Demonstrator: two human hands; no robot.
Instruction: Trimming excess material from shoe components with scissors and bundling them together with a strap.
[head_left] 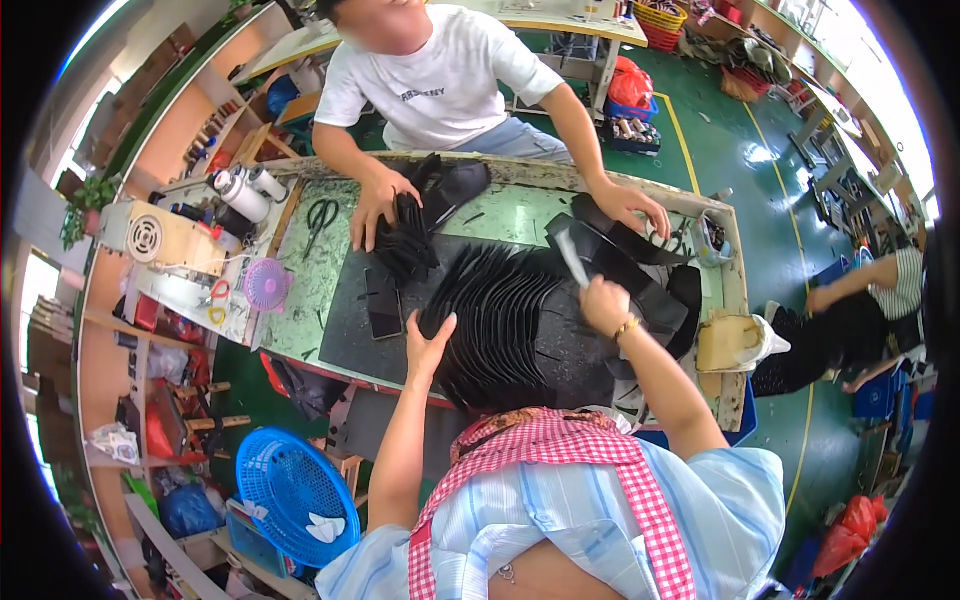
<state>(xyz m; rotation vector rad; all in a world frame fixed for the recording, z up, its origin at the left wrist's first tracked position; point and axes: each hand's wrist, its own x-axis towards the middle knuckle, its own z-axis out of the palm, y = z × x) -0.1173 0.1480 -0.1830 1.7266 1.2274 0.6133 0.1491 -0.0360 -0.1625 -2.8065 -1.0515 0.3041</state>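
Note:
A fanned row of thin black strips, like cut leather or foam pieces (500, 325), lies overlapped on a dark board (352, 345). My left hand (428, 347) rests at the row's left edge, thumb apart from the fingers, partly hidden against the pieces. In my right hand (606, 305), closed, is a pale brush-like tool (572, 258), blurred, pointing up and left over the row's right side. Larger black pieces (640, 270) lie beside and beyond it. Across the table, a co-worker's hand (384, 205) grips a bundle of black pieces (405, 245).
A black phone (384, 302) lies left of the row. Scissors (320, 220), a purple fan (267, 284) and thread cones (240, 195) are farther left. A yellowish container (728, 343) stands on the right edge. A blue basket (290, 490) is at lower left. A co-worker (430, 80) faces me.

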